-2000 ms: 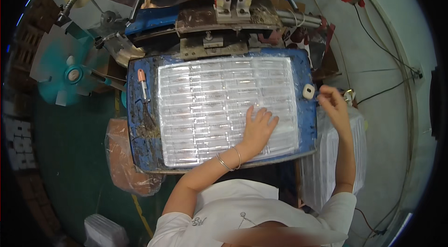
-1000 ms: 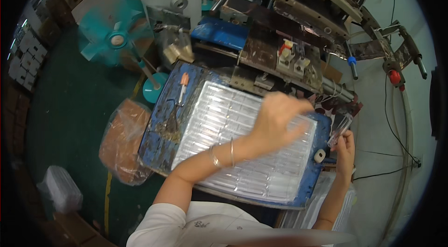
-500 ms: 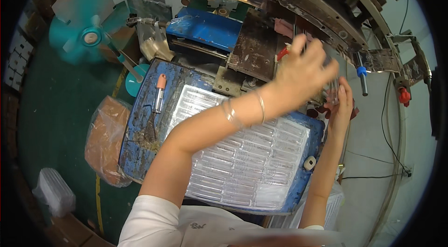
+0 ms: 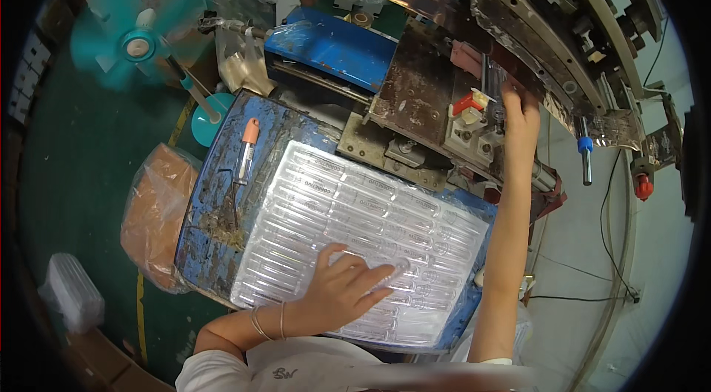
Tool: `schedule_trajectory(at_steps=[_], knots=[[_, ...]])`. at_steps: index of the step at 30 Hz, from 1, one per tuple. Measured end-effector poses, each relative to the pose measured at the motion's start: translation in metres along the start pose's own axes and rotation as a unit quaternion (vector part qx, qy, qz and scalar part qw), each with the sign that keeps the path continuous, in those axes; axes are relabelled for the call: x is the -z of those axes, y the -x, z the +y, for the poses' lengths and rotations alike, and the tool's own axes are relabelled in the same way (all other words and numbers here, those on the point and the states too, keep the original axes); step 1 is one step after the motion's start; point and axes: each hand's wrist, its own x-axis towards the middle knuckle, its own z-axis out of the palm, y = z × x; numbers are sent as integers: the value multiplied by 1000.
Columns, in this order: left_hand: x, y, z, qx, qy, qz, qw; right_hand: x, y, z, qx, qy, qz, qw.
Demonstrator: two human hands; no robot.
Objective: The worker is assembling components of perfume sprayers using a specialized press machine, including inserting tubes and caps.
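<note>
Rows of long clear plastic shells [image 4: 296, 207], many with dark print, cover a white sheet on the worn blue tabletop. Over their middle is my left hand [image 4: 344, 288], palm down, thumb and forefinger close together at the rounded end of one clear shell [image 4: 401, 266]. Farther off on the right, my right hand [image 4: 521, 121] reaches to the machine's metal fixture [image 4: 466, 129], its fingers bent at another clear shell [image 4: 492, 79] lying along a pink block. The fingers partly cover this shell. Beside it is a small red and white part [image 4: 468, 104].
An orange-capped marker [image 4: 249, 147] and a dark hex key [image 4: 235, 196] lie on the tabletop's left. The press head [image 4: 533, 44] overhangs my right hand. A turning teal fan [image 4: 138, 47] stands on the left floor. Near it is a plastic-wrapped brown bundle [image 4: 159, 221].
My left hand has come back from the machine to the shells on the table. My right hand has moved farther in, from beside the machine to the fixture.
</note>
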Motion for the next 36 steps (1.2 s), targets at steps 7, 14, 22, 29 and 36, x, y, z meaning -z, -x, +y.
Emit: schedule_trajectory(at_steps=[7, 14, 22, 29, 36], knots=[[-7, 6, 6, -17, 67, -41, 997, -6, 4, -6, -37, -111, -11, 993], [-7, 12, 2, -10, 58, -50, 997, -10, 3, 2, -67, -214, -15, 974], [-8, 14, 0, -11, 58, -59, 997, -7, 3, 12, -86, -297, -14, 951], [-9, 18, -7, -15, 44, -51, 998, -13, 4, 1, -54, -218, -5, 974], [-12, 21, -9, -17, 39, -66, 997, -6, 1, 16, -74, -210, -9, 975]])
